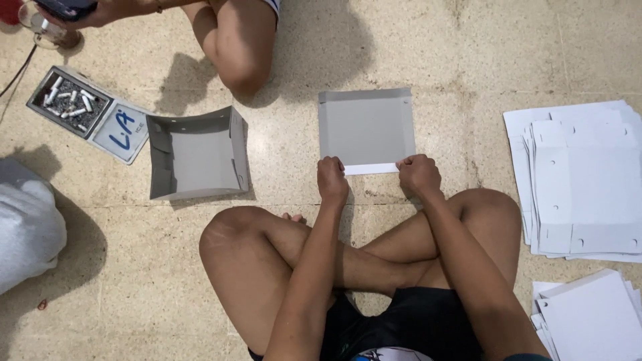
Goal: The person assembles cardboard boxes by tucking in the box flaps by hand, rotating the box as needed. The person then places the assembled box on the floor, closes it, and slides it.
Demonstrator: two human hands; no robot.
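A flat grey cardboard box blank (365,127) lies on the tiled floor in front of my crossed legs. Its near edge is folded up, showing a white strip. My left hand (332,181) pinches the strip's left end. My right hand (419,174) pinches its right end. Both hands are closed on the fold.
A folded-up grey box tray (197,155) sits to the left. Beyond it lies a small tray (87,113) holding several cigarette butts. Stacks of white flat blanks (585,187) lie on the right, with more (592,317) nearer. Another person's bent leg (234,40) is at the top. A white bag (27,227) lies at the left.
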